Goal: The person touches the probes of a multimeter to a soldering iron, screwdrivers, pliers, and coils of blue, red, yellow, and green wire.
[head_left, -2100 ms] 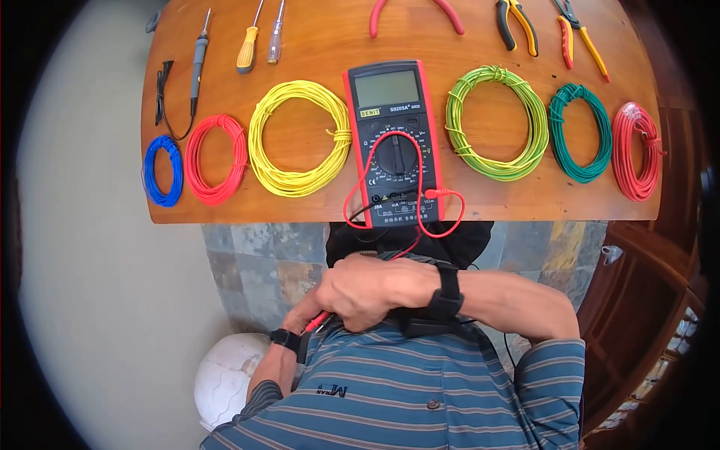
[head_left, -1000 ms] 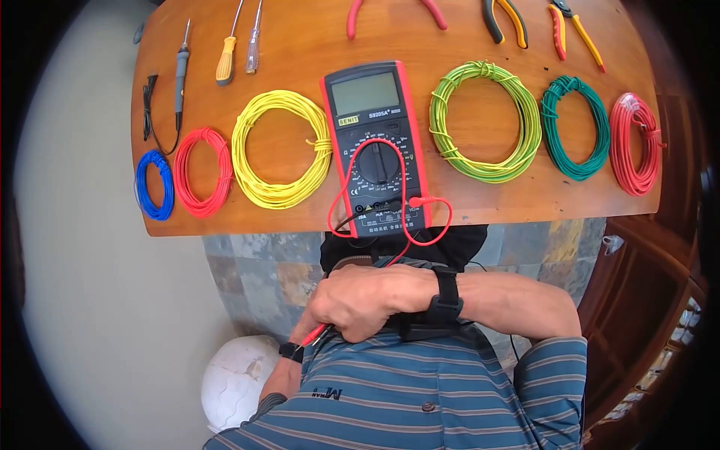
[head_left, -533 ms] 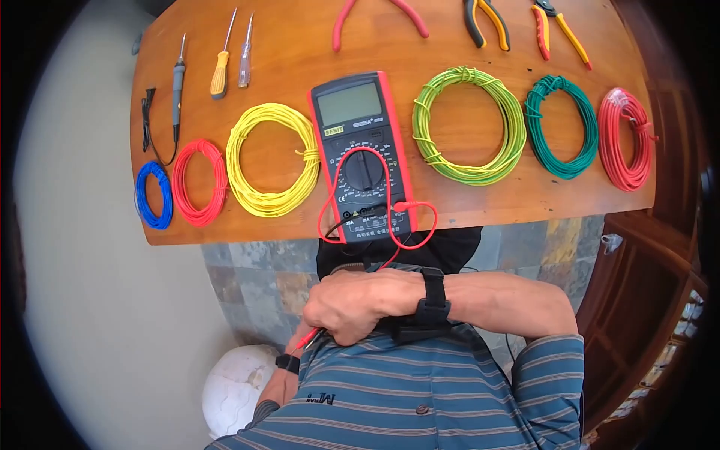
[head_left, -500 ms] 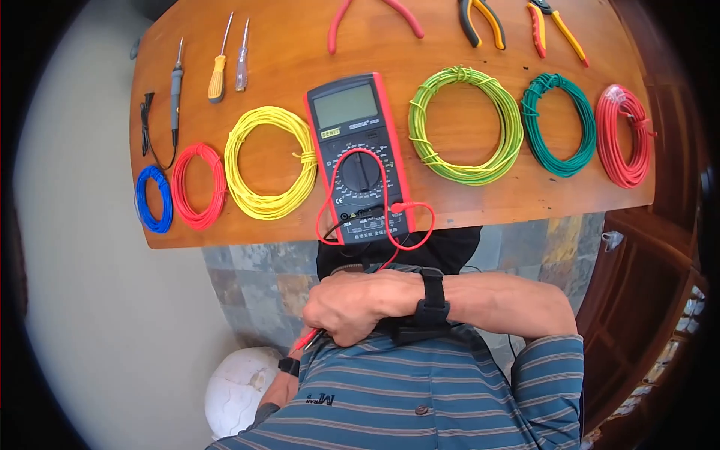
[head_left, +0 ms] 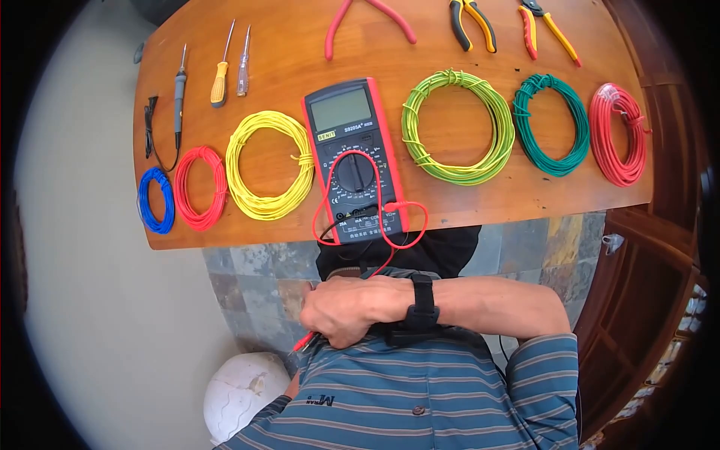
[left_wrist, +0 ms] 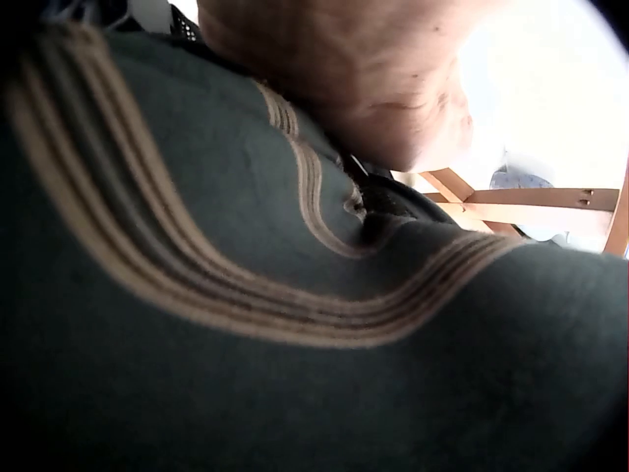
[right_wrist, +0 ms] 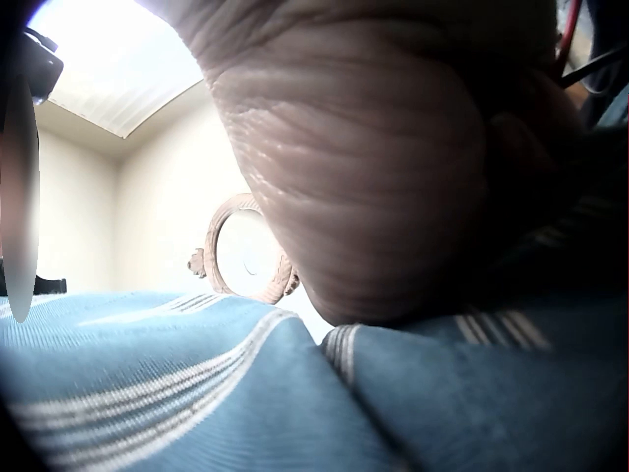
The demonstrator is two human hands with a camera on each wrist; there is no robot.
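Note:
My right hand (head_left: 337, 309) is held against the striped shirt in the head view, back of the hand up, and grips the test probes (head_left: 303, 342), whose red and dark ends stick out below it. In the right wrist view the heel of that right hand (right_wrist: 354, 187) fills the middle, over the shirt. The left hand (left_wrist: 364, 79) shows only as its heel against the shirt in the left wrist view; its fingers are hidden. A red lead runs from the probes up to the multimeter (head_left: 352, 161), which lies face up at the table's front edge, its screen blank.
On the wooden table (head_left: 285, 237) lie wire coils: blue (head_left: 156, 221), red (head_left: 187, 217), yellow (head_left: 259, 210), yellow-green (head_left: 416, 154), green (head_left: 529, 154) and another red (head_left: 604, 161). Behind are a soldering iron (head_left: 178, 101), screwdrivers (head_left: 218, 84) and several pliers (head_left: 487, 34).
The head view has swung, so table things sit further left and the multimeter lower. The left forearm and its wrist strap, visible earlier, are now mostly hidden. The right hand keeps its grip on the probes.

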